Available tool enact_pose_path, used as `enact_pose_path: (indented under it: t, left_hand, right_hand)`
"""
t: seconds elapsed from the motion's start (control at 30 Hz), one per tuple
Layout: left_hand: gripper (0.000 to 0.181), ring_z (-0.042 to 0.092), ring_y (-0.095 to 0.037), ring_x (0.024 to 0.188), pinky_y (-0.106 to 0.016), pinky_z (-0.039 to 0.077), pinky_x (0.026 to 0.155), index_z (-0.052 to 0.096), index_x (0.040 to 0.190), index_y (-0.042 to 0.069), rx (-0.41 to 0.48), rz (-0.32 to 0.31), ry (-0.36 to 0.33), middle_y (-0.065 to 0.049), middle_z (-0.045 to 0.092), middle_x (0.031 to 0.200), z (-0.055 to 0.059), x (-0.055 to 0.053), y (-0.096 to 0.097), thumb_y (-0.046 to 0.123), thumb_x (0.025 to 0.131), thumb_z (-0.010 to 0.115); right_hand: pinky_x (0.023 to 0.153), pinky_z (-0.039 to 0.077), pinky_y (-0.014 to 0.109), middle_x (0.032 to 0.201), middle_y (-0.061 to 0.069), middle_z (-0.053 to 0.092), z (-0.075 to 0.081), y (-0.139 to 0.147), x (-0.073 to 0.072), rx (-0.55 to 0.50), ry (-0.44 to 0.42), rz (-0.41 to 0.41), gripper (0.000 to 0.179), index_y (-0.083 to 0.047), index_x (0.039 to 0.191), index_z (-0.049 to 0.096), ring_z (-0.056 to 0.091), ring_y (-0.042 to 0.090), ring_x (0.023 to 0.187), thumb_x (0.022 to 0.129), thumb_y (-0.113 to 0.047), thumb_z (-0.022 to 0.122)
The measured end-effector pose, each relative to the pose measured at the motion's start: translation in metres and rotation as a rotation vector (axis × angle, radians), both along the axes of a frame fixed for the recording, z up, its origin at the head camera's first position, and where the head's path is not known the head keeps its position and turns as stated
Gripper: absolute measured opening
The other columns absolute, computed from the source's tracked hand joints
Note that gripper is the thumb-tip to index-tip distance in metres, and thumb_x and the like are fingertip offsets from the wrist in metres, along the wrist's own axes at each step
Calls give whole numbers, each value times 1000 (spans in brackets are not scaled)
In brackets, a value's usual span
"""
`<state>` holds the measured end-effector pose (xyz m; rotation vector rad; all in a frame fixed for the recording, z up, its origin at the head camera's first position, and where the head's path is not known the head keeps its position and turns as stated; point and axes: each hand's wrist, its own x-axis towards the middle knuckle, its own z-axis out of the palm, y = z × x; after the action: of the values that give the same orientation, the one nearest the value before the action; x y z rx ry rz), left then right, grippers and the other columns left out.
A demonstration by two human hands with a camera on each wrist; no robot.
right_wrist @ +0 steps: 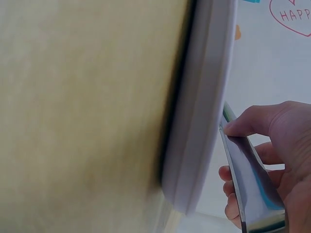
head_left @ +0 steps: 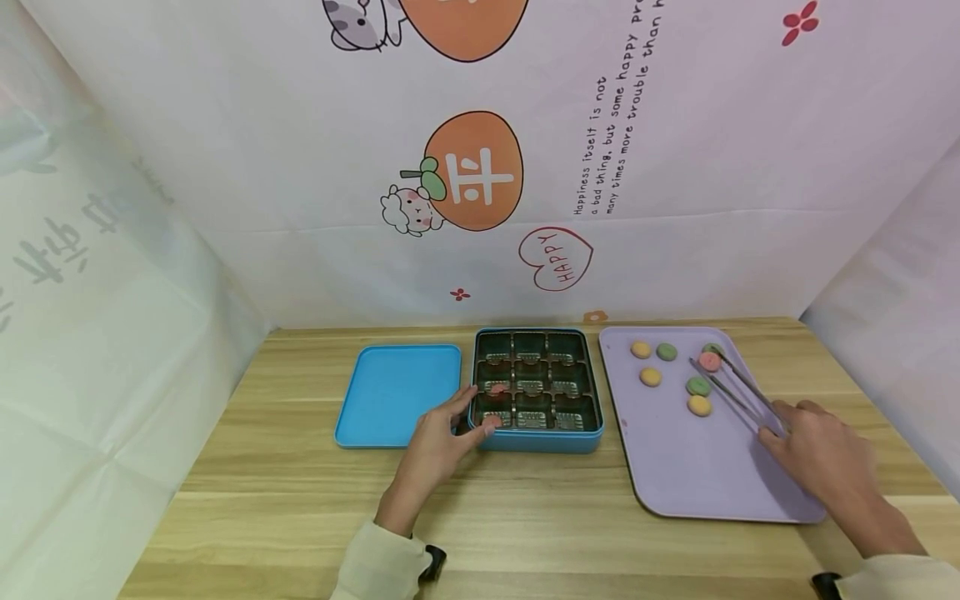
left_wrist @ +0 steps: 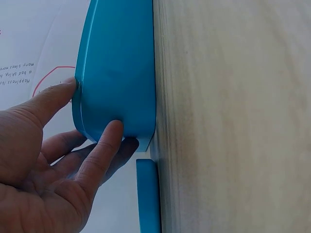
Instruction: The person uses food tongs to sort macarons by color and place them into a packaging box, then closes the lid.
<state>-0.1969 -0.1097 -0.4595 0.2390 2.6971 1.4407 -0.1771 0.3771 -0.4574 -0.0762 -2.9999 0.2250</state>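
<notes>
A blue box (head_left: 540, 441) holds a dark divided tray insert. Two pink round pieces lie in its left column, one in the middle compartment (head_left: 498, 389), one in the front compartment. At the front left corner my left hand (head_left: 438, 443) touches the box, with its thumb on the rim and extended fingers against the sides (left_wrist: 115, 131). My right hand (head_left: 825, 450) grips metal tongs (head_left: 738, 397) over the purple tray (head_left: 720, 475). The tong tips sit around a pink macaron-like piece (head_left: 709, 361); whether they squeeze it I cannot tell. The right wrist view shows the thumb pressing the tongs (right_wrist: 250, 170).
Several green and yellow round pieces lie on the tray, among them a green one (head_left: 698, 386) and a yellow one (head_left: 700, 406). Left of the box lies a flat blue lid (head_left: 405, 392). A printed white cloth (head_left: 337, 250) hangs behind the wooden table (head_left: 277, 500).
</notes>
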Motion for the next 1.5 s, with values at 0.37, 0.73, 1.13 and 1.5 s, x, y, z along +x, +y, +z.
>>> enact_pose_path:
  t: [0.37,0.73,1.13,1.5]
  left_hand:
    - [68,52,-40,143,-48,56,97,47,159,13,-15,6,-18,-8,41,167,0,0,1,28,99,76]
    - [68,54,-41,142,-41,56,89,48,159,12,-13,6,-12,-8,41,167,0,0,1,26,99,76]
    - [68,53,-42,142,-42,56,89,47,159,13,-13,7,-20,-8,40,168,1,1,0,26,99,76]
    - [68,54,-42,141,-42,56,87,47,159,12,-22,3,-6,-9,41,167,2,0,0,26,99,76]
  right_hand:
    - [58,48,68,119,42,60,-4,0,-1,6,19,22,47,12,124,65,61,67,90,90,-20,73]
    - [60,48,68,118,40,60,-2,0,1,13,17,21,47,13,125,63,61,66,89,91,-18,73]
    - [58,48,67,114,37,64,2,-7,6,3,119,50,42,11,119,67,63,63,84,88,-16,74]
    - [60,51,64,112,39,67,15,-23,9,18,163,86,43,13,115,70,66,60,88,85,-16,79]
